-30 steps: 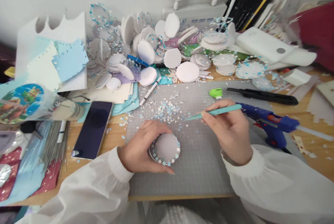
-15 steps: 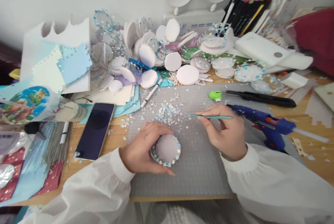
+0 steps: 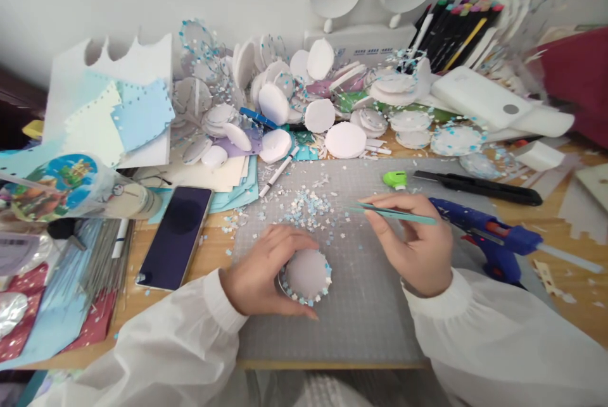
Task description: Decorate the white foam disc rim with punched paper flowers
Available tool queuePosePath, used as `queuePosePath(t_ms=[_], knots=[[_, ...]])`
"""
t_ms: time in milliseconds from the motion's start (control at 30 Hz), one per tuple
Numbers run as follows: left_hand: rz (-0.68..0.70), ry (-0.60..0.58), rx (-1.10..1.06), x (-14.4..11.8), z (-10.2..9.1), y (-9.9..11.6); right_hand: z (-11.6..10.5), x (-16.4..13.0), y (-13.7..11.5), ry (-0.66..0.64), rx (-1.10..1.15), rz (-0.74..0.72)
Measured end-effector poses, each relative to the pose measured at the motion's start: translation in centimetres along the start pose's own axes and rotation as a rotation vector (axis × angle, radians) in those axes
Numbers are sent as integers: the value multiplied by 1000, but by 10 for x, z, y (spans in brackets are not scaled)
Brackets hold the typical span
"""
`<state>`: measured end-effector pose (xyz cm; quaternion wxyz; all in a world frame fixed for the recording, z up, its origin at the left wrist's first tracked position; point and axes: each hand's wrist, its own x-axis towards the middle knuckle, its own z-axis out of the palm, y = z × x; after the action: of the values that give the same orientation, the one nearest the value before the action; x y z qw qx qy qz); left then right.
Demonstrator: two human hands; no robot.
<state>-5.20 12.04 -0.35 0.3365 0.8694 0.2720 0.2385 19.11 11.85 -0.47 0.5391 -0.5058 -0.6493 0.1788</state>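
My left hand (image 3: pixel 259 271) curls round a small round piece (image 3: pixel 308 275) with a pale centre, its thumb and fingers at the rim. Tiny white and blue flower shapes line that rim. In my right hand (image 3: pixel 420 245), teal tweezers (image 3: pixel 403 214) are pinched between thumb and fingers, their tips pointing left above the mat. Whether the tips hold anything is too small to tell. A loose pile of little blue and white flower pieces (image 3: pixel 308 206) lies just beyond my left hand, on the grey cutting mat (image 3: pixel 361 337).
A blue glue gun (image 3: pixel 494 233) and a black utility knife (image 3: pixel 479 187) lie right of my right hand, near a green object (image 3: pixel 394 179). On the left are a phone (image 3: pixel 175 236) and a plastic cup (image 3: pixel 71 185). White discs (image 3: pixel 346 140) crowd the back.
The tweezers have tilted, their rear end dropping lower to the right. My left hand keeps its hold on the round piece. The whole view has shifted slightly.
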Motion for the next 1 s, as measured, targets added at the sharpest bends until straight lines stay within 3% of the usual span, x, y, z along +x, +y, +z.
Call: queuePosePath(t_ms=[233, 467, 833, 1000], knots=[[-5, -45, 1, 1, -1, -2, 0, 2, -2, -94, -63, -84], [-14, -70, 23, 3, -2, 0, 3, 1, -3, -212, -29, -80], [-21, -88, 19, 2, -2, 1, 6, 0, 7, -155, -66, -79], [-6, -84, -12, 2, -3, 3, 8, -1, 9, -193, -44, -90]])
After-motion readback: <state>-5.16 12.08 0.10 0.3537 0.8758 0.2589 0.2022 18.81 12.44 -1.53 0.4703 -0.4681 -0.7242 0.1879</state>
